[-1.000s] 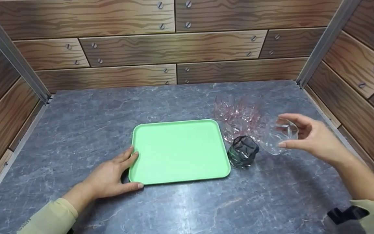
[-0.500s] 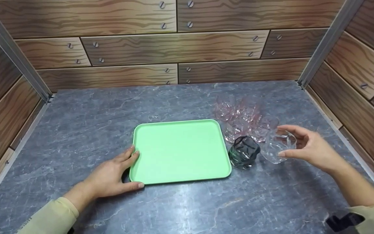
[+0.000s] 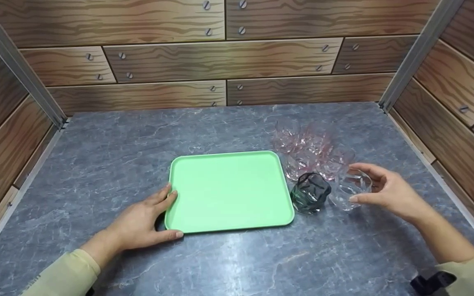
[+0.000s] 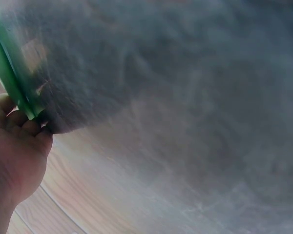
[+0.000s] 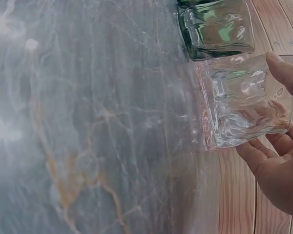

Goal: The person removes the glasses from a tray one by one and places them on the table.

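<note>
In the head view my left hand (image 3: 140, 224) rests against the left side of a light green tray (image 3: 228, 191). Its fingertips touch the rim, and the thumb lies along the near left corner. A clear drinking glass (image 3: 346, 195) with a wavy rim is held by my right hand (image 3: 395, 195), thumb on the near side and fingers behind. The right wrist view shows this glass (image 5: 239, 107) with its base close to the tabletop. Just left of it, a dark grey-green glass (image 3: 311, 193) stands by the tray's right edge.
Several pale pink glasses (image 3: 300, 162) stand grouped behind the dark one, near the tray's far right corner. A grey marbled tabletop (image 3: 237, 263) carries everything. Wood-patterned walls (image 3: 179, 61) bound it at the back and sides.
My right hand has come down and nearer with the clear glass, ending beside the dark glass. The left hand and the tray stay in place.
</note>
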A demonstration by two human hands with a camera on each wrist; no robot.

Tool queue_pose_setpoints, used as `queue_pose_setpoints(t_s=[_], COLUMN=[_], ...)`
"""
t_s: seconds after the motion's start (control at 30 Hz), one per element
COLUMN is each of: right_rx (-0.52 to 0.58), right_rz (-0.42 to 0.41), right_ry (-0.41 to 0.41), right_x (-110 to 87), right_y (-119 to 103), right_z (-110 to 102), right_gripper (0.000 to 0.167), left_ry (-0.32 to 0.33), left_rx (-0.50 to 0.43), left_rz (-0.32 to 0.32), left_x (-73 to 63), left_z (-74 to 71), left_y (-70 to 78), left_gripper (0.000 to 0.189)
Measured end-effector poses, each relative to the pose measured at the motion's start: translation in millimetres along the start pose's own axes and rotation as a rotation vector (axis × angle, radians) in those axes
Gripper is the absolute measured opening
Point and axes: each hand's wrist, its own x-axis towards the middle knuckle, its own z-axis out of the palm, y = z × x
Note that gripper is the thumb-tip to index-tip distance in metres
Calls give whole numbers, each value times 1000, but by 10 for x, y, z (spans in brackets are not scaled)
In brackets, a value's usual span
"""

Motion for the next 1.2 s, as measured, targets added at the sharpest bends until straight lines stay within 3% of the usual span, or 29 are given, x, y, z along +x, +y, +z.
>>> queue_pose_setpoints(t_s=[1.2], right_rx=[-39], right_rz=[14], right_ry=[9], right_x=[114], right_y=[114], right_z=[55], right_gripper=[77], left_ry=[2], left_rx=[3], left_rz=[-17], left_x=[-42], left_z=[-12], left_y=[-2], left_gripper=[110])
